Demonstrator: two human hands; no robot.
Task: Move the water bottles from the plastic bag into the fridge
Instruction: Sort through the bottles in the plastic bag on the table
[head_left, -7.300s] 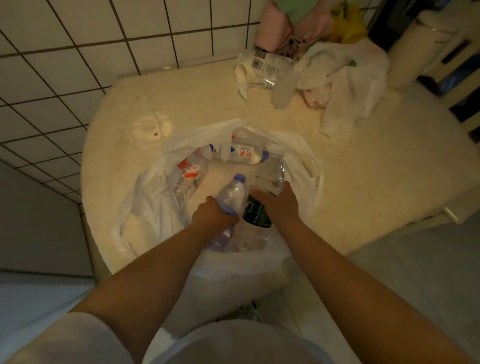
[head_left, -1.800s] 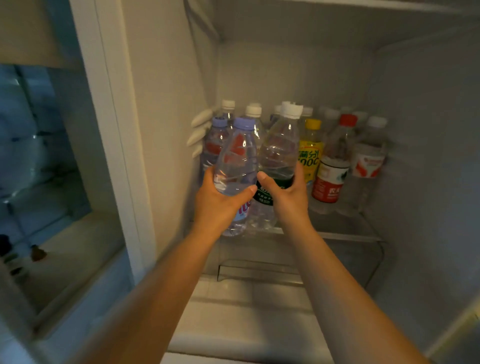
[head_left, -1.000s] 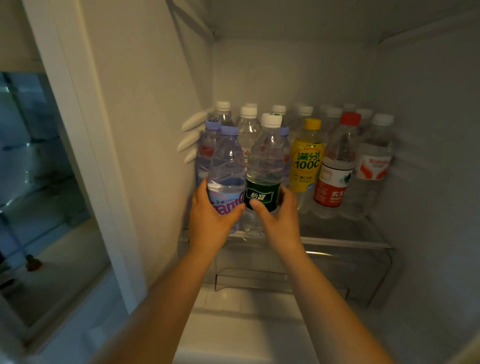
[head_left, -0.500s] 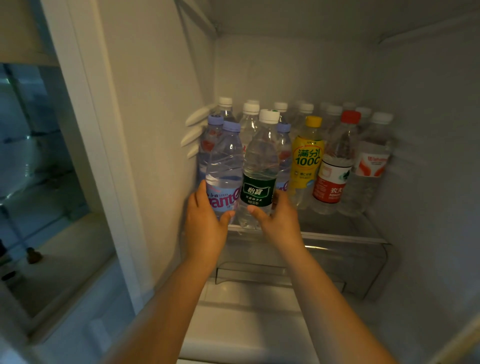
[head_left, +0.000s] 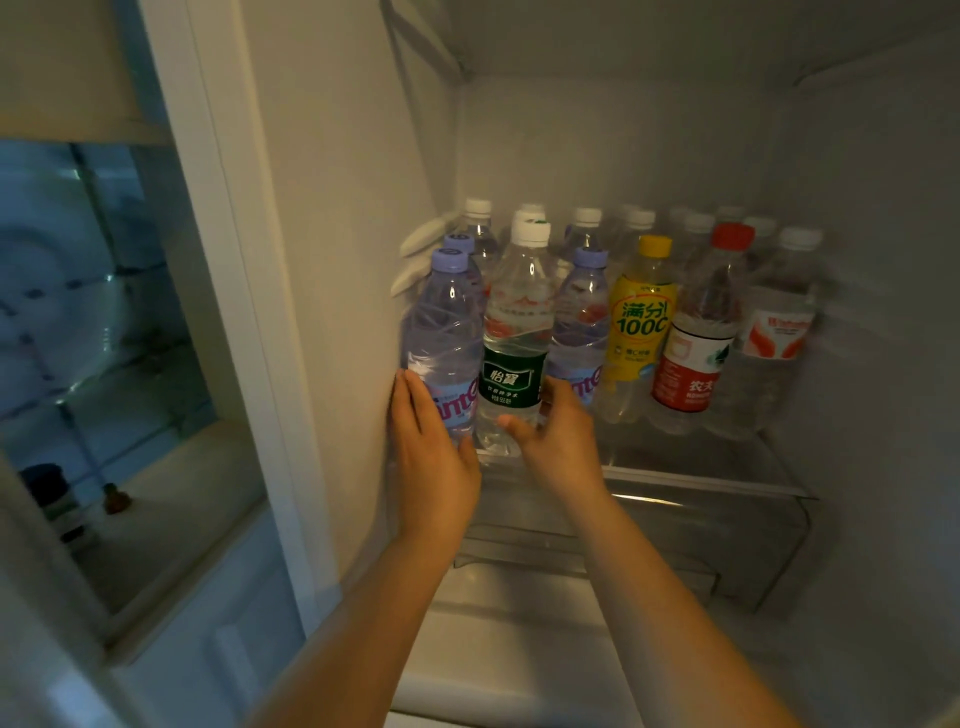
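The glass shelf (head_left: 706, 470) is packed with upright bottles from its left edge nearly to its right edge, several rows deep to the back wall. At the front left corner the purple-capped bottle (head_left: 444, 343) stands against the fridge's left wall (head_left: 337, 260), leaving no gap there; the green-labelled bottle (head_left: 514, 343) stands just beside it, touching or nearly so. A bare strip of shelf runs along the front edge before the yellow bottle (head_left: 636, 322) and the red-capped bottle (head_left: 696, 338), wide enough for a hand. Above the caps the compartment is open up to the ceiling. Below the shelf sits a clear drawer (head_left: 675, 551).
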